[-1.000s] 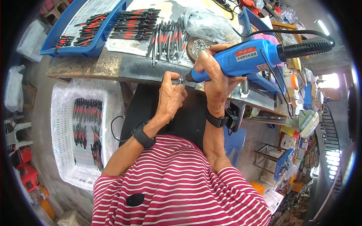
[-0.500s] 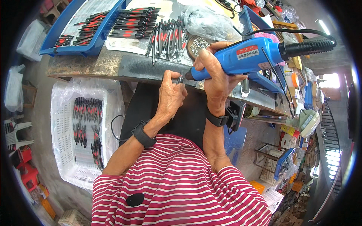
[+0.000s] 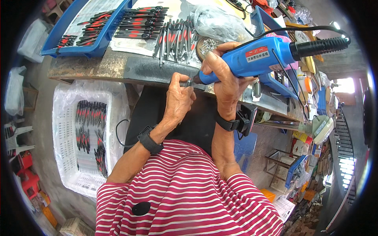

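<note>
My right hand (image 3: 225,80) is wrapped round the body of a blue electric screwdriver (image 3: 252,57), which lies tilted with its dark nose pointing left. My left hand (image 3: 179,96) is closed, thumb and forefinger pinching a small dark metallic piece (image 3: 188,83). The rest of that piece is hidden in the fingers. It meets the screwdriver's tip just in front of the bench edge. Beyond the hands lie slim black-and-red tools (image 3: 177,37) in a row, and a round dish of small silver screws (image 3: 207,46).
A blue tray (image 3: 84,51) with more black-and-red tools stands at the far left of the bench. Below it sits a white plastic crate (image 3: 65,149) lined with clear film. A clear plastic bag (image 3: 218,23) lies behind the screws. The screwdriver's black cable (image 3: 299,29) loops above it.
Hardly anything differs. The screwdriver and both hands have shifted very slightly, with the screwdriver's tip still against the small piece.
</note>
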The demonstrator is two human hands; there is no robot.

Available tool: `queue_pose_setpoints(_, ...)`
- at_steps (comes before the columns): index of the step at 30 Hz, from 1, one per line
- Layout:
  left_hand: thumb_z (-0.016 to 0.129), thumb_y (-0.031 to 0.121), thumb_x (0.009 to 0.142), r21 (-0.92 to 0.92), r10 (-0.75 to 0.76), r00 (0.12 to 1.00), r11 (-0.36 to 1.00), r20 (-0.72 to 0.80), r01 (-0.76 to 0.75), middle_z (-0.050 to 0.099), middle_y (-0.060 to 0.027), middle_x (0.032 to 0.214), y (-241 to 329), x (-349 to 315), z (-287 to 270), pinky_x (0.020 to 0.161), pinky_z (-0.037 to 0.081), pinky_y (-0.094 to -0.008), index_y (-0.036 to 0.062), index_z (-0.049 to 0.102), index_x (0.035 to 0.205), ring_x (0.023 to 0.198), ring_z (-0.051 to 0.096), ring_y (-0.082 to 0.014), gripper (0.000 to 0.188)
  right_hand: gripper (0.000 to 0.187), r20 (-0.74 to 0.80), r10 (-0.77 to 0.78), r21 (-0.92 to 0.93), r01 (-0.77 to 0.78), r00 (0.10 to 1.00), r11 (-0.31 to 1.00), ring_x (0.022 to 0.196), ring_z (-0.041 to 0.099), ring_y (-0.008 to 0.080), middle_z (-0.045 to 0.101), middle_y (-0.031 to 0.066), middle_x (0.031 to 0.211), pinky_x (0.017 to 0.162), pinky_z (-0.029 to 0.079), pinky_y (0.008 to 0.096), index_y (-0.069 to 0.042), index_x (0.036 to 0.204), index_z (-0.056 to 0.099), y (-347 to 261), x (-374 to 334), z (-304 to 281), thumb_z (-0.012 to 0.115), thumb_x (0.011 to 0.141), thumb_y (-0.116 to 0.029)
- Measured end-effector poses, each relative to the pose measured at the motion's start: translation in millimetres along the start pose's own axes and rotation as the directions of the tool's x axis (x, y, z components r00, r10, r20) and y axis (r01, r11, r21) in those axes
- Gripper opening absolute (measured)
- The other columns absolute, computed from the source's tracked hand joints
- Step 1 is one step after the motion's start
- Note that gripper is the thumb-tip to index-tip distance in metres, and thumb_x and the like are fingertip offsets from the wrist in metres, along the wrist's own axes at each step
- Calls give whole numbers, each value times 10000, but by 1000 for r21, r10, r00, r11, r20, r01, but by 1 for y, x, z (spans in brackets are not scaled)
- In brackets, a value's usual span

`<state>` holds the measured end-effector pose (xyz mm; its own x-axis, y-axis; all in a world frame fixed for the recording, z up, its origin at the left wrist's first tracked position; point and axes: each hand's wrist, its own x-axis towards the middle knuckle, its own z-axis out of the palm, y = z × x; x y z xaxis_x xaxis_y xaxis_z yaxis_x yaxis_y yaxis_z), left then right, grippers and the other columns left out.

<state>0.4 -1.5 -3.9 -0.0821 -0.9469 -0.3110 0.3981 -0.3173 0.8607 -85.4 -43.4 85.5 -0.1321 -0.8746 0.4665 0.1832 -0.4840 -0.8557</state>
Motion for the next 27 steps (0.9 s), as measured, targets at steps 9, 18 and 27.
queue_pose_setpoints(9,472,36,825,37,22,1000,999,-19,-21,506,-45,585,-2,1,0,342,263,-193,80,379,1012,416,373,-49,213,188,23,85,63,-86,996,994,630,582,117,591,45,771,567,475,242,-8,832,581,1,-3,-1,686,675,-13)
queue_pose_setpoints(18,461,43,832,93,98,992,992,-79,-90,490,-19,546,-7,2,3,409,316,-216,50,410,966,460,406,-51,144,56,-50,-38,-65,35,998,997,551,554,132,562,58,619,548,467,266,52,789,569,22,-4,1,570,733,58)
queue_pose_setpoints(27,461,25,829,22,38,997,999,-63,-37,470,-14,523,2,1,5,319,273,-215,66,378,956,394,383,-56,157,218,-190,118,-101,-139,975,985,614,540,60,577,13,732,541,429,203,13,829,567,3,-5,13,689,663,85)
